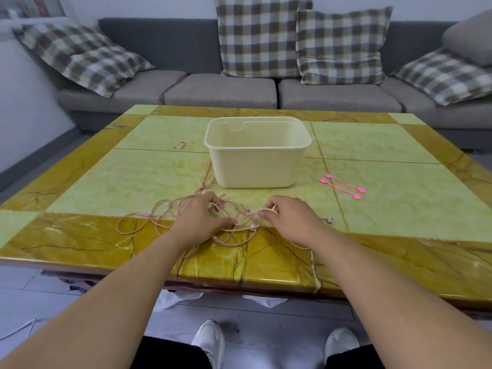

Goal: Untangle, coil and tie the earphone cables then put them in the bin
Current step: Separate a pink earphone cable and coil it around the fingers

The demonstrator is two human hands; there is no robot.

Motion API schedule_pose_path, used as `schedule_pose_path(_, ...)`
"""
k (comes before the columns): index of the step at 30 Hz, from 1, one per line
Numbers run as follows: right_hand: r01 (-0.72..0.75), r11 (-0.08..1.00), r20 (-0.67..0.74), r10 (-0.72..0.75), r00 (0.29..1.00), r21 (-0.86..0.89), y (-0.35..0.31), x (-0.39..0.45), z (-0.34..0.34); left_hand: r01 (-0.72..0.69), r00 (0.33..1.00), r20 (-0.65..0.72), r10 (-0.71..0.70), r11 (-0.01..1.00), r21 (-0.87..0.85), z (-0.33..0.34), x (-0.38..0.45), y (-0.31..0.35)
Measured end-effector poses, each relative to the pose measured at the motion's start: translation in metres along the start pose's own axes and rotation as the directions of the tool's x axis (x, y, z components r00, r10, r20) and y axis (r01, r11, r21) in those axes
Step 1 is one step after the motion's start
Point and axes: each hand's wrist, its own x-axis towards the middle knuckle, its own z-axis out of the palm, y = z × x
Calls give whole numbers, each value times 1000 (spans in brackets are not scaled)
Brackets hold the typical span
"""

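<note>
A tangle of thin pink earphone cables [159, 217] lies near the front edge of the table, its loops spreading out to the left. My left hand [202, 219] rests on the tangle with its fingers curled round some strands. My right hand [290, 219] pinches a cable end between thumb and fingers just right of the tangle. One earbud [328, 218] lies on the table right of my right hand. The cream plastic bin [255, 166] stands upright and empty behind the hands. Two pink cable ties [343, 186] lie to the right of the bin.
The table [386, 145] has a glossy yellow-green tiled top with brown borders. A grey sofa [226, 89] with checked cushions stands right behind it. My feet in white shoes [210, 339] show below the table's front edge.
</note>
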Motion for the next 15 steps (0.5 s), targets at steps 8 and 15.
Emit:
schedule_pose_path(8,173,702,-366,133,921,691,-14,-9,-27,44,990,-137,-42,999,10,0,5,-2)
schedule_pose_path(15,296,-45,-244,459,854,954,4,-16,-69,134,973,-196,-123,990,41,-4,10,-10)
